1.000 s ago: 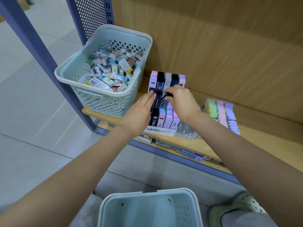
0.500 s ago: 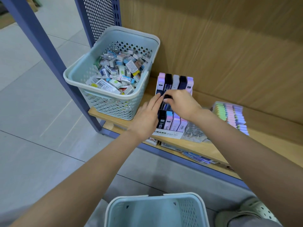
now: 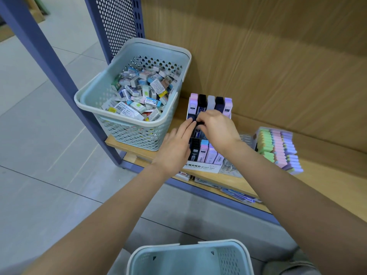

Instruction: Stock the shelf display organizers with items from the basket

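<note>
In the middle row of the display stand [image 3: 202, 168] on the shelf [image 3: 337, 183], a small dark case [image 3: 199, 123], not yet seated. Likely to wedge crooked or knock neighbours askew if pushed down off-line, given the tight-looking slots. Could also slip free and drop between the rows, being held only by a fingertip pinch. Under a hard press, might shove the whole stand back toward the wall [image 3: 278, 56], with no visible anchoring.

Slim, glossy, near black, mostly hidden under fingers, so label unreadable. Seemingly the same kind as the upright cases in the back row: lilac, black, grey, navy, lilac. Black, pink and lilac ones in front.

Over the stand, right hand [image 3: 217, 129], fingers curled, pinching the case from the right. Alongside, left hand [image 3: 174, 149], fingers straight and pressed together, tips against the case's left side.

Just left of the stand, a pale green basket [image 3: 127, 114] heaped with small boxed items. To the right, a tray of pastel blocks [image 3: 278, 147]. Nearest the camera, a second basket [image 3: 190, 257], only rim and inner wall in view.
</note>
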### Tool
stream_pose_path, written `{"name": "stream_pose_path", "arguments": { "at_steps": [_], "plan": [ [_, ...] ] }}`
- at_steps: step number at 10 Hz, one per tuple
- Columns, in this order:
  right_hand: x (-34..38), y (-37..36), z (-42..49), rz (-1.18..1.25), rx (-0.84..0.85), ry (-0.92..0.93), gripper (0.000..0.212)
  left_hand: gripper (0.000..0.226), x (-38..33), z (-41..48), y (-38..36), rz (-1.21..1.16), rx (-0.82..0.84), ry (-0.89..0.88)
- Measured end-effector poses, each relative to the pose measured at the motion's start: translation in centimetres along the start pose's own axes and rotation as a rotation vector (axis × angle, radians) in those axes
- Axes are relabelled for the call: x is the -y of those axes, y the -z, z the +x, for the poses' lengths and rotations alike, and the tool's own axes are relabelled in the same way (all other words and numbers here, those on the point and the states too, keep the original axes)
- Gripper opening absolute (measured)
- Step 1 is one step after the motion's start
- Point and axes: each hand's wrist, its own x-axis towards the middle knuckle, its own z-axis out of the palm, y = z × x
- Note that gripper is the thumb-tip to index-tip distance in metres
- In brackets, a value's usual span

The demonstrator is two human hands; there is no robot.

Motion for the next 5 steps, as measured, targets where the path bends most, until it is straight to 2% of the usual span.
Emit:
{"name": "stream_pose_path", "arguments": {
  "at_steps": [1,2,3,4,5],
  "plan": [
    [0.4,-0.4,-0.1,-0.166,-0.056,0.039,0.014,0.068,-0.1,0.0,0.2,0.013,0.006,0.000],
    [0.9,-0.2,-0.5,-0.261,-0.025,0.046,0.038,0.068,-0.3,0.0,0.2,0.053,-0.002,0.001],
    [1.4,0.2,-1.2,-0.312,-0.044,0.044,0.045,0.069,-0.6,0.0,0.6,0.081,0.018,0.017],
    [1.2,0.1,-1.8,-0.243,0.029,0.050,0.041,0.070,-0.9,0.3,1.0,0.107,0.035,0.032],
    [1.0,1.7,-3.2,-0.250,0.149,0.025,0.052,0.066,-1.9,0.1,2.4,0.145,0.117,0.053]
  ]
}}
